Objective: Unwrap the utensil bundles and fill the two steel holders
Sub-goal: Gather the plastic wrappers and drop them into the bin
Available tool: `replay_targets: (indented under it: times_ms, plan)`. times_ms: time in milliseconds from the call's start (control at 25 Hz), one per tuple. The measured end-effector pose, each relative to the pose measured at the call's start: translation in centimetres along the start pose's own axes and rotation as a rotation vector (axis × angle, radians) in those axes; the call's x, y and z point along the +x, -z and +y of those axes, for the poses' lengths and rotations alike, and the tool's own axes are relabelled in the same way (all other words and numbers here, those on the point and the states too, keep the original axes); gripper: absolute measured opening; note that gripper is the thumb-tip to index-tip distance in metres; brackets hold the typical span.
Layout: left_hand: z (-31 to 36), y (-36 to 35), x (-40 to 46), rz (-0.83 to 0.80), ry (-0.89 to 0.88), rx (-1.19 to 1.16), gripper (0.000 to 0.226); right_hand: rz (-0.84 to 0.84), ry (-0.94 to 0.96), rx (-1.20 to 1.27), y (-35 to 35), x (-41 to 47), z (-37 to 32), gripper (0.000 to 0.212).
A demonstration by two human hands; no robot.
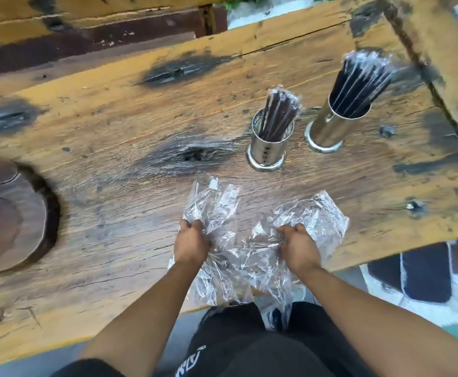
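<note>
Black trousers [249,344] at the bottom edge, and just beyond them both hands are down in loose plastic wrap [249,257]. Left hand [191,242] bunched tight on one sheet, right hand [299,244] fisted on the other, forearms angling in, knuckles up. Best gather it all into one wad, keeping it off the table [100,159] edge. Both steel holders [267,148], well ahead, already stand full of dark sticks [276,115].

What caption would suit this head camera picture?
Both hands, left and right, gather clear plastic wrap beside two filled steel holders.
</note>
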State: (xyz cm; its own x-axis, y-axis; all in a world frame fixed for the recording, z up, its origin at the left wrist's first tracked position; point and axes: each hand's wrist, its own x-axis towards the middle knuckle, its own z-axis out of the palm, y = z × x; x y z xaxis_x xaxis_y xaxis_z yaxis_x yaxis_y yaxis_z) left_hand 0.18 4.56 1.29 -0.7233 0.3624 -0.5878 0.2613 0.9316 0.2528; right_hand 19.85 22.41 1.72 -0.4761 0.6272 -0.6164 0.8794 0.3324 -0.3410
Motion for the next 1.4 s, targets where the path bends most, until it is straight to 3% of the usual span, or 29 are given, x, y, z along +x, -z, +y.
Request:
replay_targets:
  times_ms: [280, 560, 960, 1160, 1400]
  plan:
    - [13.9, -5.5, -5.4, -0.034, -0.206, 0.179, 0.038, 0.036, -0.152, 0.116, 6.1, -3.0, 13.7, 0.057]
    - [27.3, -9.5, -9.9, -0.076, -0.469, 0.332, 0.040, 0.185, -0.324, 0.207, 10.1, -6.0, 25.5, 0.055]
    - [40.4, -14.9, -9.6, -0.242, -0.867, 0.433, 0.034, 0.342, -0.635, 0.396, 13.6, -9.4, 32.5, 0.058]
    - [45.1, -18.0, -10.7, -0.319, -0.986, 0.394, 0.028, 0.398, -0.807, 0.489, 14.2, -11.2, 35.6, 0.056]
    - [50.9, -23.7, -14.1, -0.380, -1.155, 0.567, 0.033, 0.412, -0.895, 0.609, 14.4, -11.6, 41.4, 0.048]
